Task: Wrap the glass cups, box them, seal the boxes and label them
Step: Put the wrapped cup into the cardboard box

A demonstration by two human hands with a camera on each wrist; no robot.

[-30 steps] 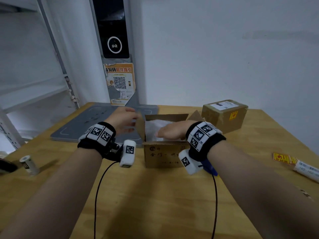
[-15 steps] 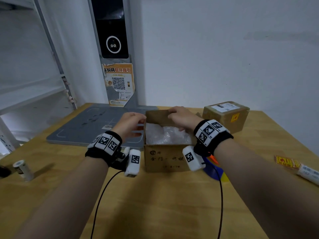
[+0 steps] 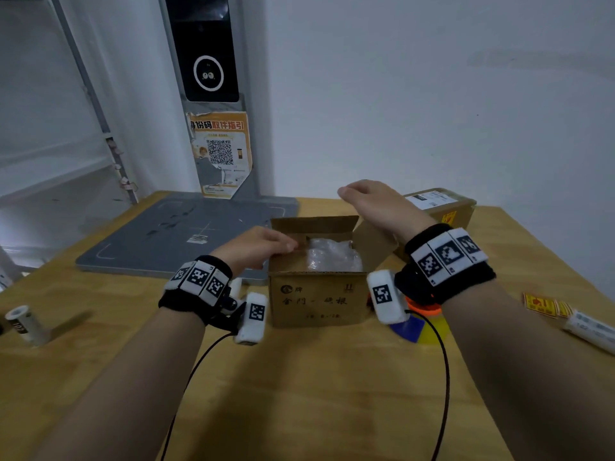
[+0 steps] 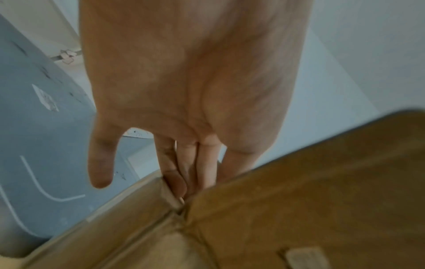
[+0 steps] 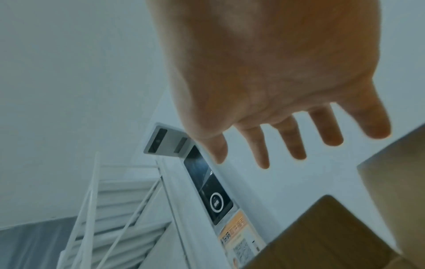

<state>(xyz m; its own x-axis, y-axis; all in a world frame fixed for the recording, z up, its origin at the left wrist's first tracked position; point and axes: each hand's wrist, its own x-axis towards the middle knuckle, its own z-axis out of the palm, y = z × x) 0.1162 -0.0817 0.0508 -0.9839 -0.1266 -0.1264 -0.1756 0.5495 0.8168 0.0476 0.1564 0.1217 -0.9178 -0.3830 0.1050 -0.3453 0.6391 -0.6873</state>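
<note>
From the head view, a small open brown cardboard box [image 3: 316, 294] stands in the middle of the wooden table [image 3: 299, 394], with dark handwritten Chinese characters and a round logo on its front side; I can not read them surely. Inside lies a bundle of clear bubble wrap [image 3: 332, 259]. The left hand [image 3: 256, 244] rests on the left flap of the box. The right hand [image 3: 376, 204] is in the air above the back right corner. Behind it sits a sealed brown carton [image 3: 446, 207] with a white label and a yellow sticker. An orange poster [image 3: 221, 153] with a QR code hangs on the grey post.

In the left wrist view, the straight fingers [image 4: 174, 174] press on the box flap [image 4: 299, 191], thumb apart.

In the right wrist view, the fingers [image 5: 292, 138] are spread wide and hold nothing.
</note>
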